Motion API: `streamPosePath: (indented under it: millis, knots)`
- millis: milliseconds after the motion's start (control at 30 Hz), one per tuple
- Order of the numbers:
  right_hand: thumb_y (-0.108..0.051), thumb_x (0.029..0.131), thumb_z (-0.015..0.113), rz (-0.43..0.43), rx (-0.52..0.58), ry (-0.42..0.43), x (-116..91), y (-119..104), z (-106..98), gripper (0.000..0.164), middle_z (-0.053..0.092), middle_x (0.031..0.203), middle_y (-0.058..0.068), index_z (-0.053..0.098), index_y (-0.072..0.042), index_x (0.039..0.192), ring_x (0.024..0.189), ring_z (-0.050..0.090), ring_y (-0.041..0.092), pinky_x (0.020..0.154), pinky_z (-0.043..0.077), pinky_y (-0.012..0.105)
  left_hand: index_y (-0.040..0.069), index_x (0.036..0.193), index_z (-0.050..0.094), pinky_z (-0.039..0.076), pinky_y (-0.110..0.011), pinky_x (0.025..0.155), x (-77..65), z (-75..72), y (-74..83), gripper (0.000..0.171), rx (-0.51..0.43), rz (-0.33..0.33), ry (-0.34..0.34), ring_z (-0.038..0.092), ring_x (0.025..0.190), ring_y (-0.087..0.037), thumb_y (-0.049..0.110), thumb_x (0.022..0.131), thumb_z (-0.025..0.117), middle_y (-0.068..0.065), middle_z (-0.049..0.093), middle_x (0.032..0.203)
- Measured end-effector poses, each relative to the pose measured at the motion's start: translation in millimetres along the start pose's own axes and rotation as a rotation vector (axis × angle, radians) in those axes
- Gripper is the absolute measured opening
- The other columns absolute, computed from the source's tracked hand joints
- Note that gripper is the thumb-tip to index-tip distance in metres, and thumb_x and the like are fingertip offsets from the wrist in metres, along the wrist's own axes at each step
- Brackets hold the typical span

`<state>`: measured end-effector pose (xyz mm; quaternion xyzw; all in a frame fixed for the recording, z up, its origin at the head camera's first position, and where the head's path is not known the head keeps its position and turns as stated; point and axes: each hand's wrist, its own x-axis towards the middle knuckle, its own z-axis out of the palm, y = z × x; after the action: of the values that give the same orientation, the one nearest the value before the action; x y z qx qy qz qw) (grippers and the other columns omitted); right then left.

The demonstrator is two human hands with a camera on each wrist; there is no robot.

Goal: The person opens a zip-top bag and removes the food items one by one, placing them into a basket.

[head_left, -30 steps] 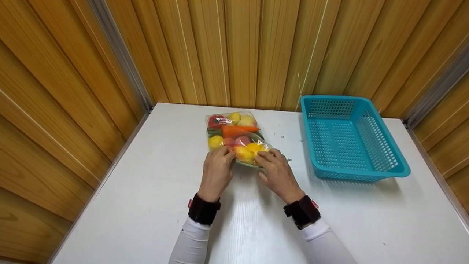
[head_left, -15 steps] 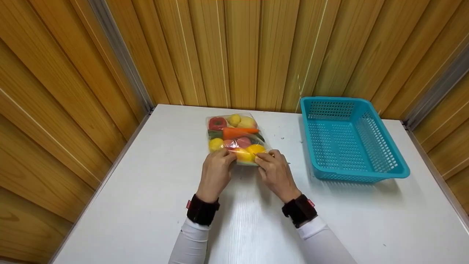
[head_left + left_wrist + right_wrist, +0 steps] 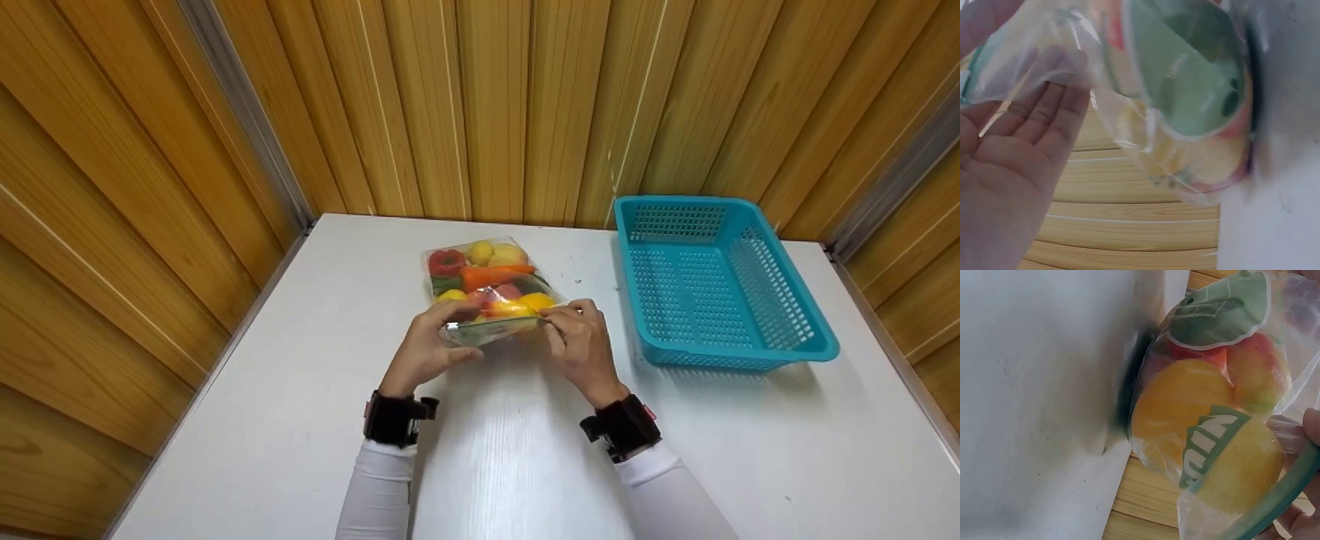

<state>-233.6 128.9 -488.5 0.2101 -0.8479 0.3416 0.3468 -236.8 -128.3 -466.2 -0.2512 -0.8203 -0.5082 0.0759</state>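
A clear zip bag filled with fruit and vegetables lies on the white table, its zip edge lifted toward me. Through the film show a red pepper, a carrot and several round yellow and reddish fruits. At the left end of the zip edge is my left hand, thumb spread from the fingers; the left wrist view has these fingers fairly straight against the film. My right hand pinches the right end of that edge. In the right wrist view, a green zip strip runs into the fingers.
A turquoise perforated basket stands to the right of the bag. Wood-patterned panels rise behind the table and at both sides.
The zip edge has come up off the table toward me. My left hand has loosened from its pinch, spreading the thumb away. My right hand has kept its pinch, shifting slightly right.
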Motion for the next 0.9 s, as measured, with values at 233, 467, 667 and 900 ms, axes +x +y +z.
streamPosePath:
  millis: [233, 467, 667, 900]
  knots:
    - [-0.002, 0.089, 0.075, 0.066, 0.044, 0.002, -0.1, -1.9, -5.5, 0.009, 0.079, 0.094, 0.012, 0.081, 0.001, 0.095, 0.092, 0.058, 0.033, 0.083, 0.044, 0.051, 0.004, 0.108, 0.077, 0.049, -0.045, 0.106, 3.0, 8.1, -9.0, 0.025, -0.018, 0.037, 0.032, 0.063, 0.122, -0.028, 0.009, 0.085, 0.085, -0.007, 0.072, 0.124]
    - [-0.001, 0.088, 0.076, 0.004, 0.014, 0.003, -1.7, -0.4, -7.1, 0.006, 0.079, 0.093, 0.010, 0.081, 0.000, 0.091, 0.090, 0.061, 0.035, 0.081, 0.047, 0.050, 0.003, 0.096, 0.080, 0.051, -0.031, 0.099, 4.8, 12.9, -6.9, 0.008, -0.112, 0.221, 0.132, 0.068, 0.109, -0.034, 0.000, 0.090, 0.076, -0.012, 0.076, 0.107]
    - [-0.002, 0.088, 0.075, -0.031, -0.007, -0.030, -4.5, 0.7, -9.4, 0.005, 0.079, 0.092, 0.010, 0.080, 0.001, 0.089, 0.084, 0.060, 0.034, 0.075, 0.049, 0.046, -0.007, 0.096, 0.076, 0.053, -0.026, 0.091, 4.4, 19.4, 1.1, 0.010, -0.128, 0.252, 0.173, 0.071, 0.095, -0.033, -0.012, 0.089, 0.070, -0.020, 0.075, 0.096]
    - [0.001, 0.087, 0.078, 0.029, 0.012, -0.149, -15.1, 2.1, -16.5, 0.009, 0.078, 0.096, 0.011, 0.079, 0.000, 0.095, 0.088, 0.060, 0.031, 0.079, 0.053, 0.045, -0.009, 0.093, 0.073, 0.051, -0.024, 0.080, 5.0, 29.8, -0.1, 0.007, -0.126, 0.067, 0.140, 0.064, 0.085, -0.016, -0.005, 0.093, 0.068, -0.020, 0.074, 0.089]
